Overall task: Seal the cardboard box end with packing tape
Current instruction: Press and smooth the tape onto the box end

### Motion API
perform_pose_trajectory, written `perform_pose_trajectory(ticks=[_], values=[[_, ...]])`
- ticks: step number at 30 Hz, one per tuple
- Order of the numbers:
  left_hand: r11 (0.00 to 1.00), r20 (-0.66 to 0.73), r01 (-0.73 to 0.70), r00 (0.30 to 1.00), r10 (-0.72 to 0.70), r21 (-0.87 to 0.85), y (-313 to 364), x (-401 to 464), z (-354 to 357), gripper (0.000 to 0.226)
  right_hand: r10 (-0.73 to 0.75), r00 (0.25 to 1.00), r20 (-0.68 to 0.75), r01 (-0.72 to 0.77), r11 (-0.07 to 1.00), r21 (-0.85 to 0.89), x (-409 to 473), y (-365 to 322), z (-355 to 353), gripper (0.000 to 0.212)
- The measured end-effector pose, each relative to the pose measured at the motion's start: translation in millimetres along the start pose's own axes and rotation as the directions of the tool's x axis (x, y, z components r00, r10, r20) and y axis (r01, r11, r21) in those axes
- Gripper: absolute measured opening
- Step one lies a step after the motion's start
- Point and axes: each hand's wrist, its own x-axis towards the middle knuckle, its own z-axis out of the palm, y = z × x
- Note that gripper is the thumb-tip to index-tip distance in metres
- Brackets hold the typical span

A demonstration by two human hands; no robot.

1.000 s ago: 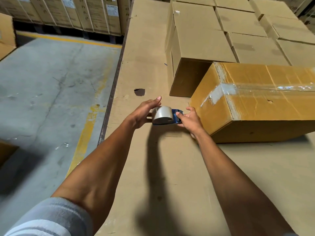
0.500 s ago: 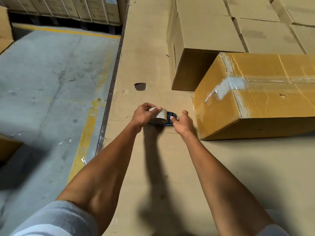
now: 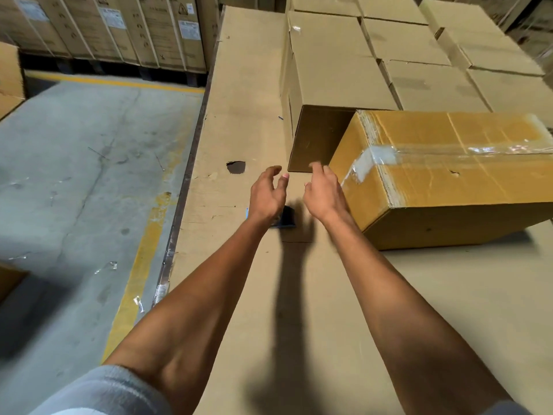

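Observation:
A yellow-brown cardboard box [image 3: 466, 181] lies on its side at the right on the cardboard-covered work surface [image 3: 299, 295]. Clear packing tape [image 3: 449, 151] runs along its top and folds over the left end. My left hand [image 3: 266, 196] and my right hand [image 3: 324, 193] hover just left of that end, fingers spread, holding nothing. The blue tape dispenser [image 3: 285, 218] rests on the surface beneath my left hand, mostly hidden by it.
Plain brown boxes [image 3: 335, 70] are packed in rows behind the taped box. A hole [image 3: 235, 167] shows in the surface cardboard. The surface's left edge [image 3: 182, 190] drops to a concrete floor [image 3: 74, 190] with yellow lines. Stacked cartons [image 3: 119, 28] line the far wall.
Both hands have let go of the tape dispenser and lifted away from it with fingers spread. The dispenser now lies on the surface.

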Motion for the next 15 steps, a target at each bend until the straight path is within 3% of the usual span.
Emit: perform_pose_trajectory(ticks=[4, 8, 11, 15], values=[[0.987, 0.012, -0.149, 0.989, 0.15, -0.064, 48, -20, 35, 0.058, -0.182, 0.963, -0.198, 0.162, 0.98, -0.117, 1, -2, -67, 0.051], [0.952, 0.08, -0.291, 0.951, 0.298, -0.092, 87, -45, 67, 0.059, -0.169, 0.955, -0.243, 0.125, 0.975, -0.184, -2, 21, -116, 0.055], [0.939, 0.145, -0.314, 0.932, 0.333, -0.137, 111, -58, 87, 0.062, -0.084, 0.99, -0.114, 0.06, 0.979, -0.196, -3, 56, -131, 0.052], [0.946, 0.236, -0.252, 0.925, 0.297, -0.204, 125, -64, 111, 0.069, -0.11, 0.988, 0.105, 0.126, 0.978, -0.167, -14, 92, -138, 0.058]])
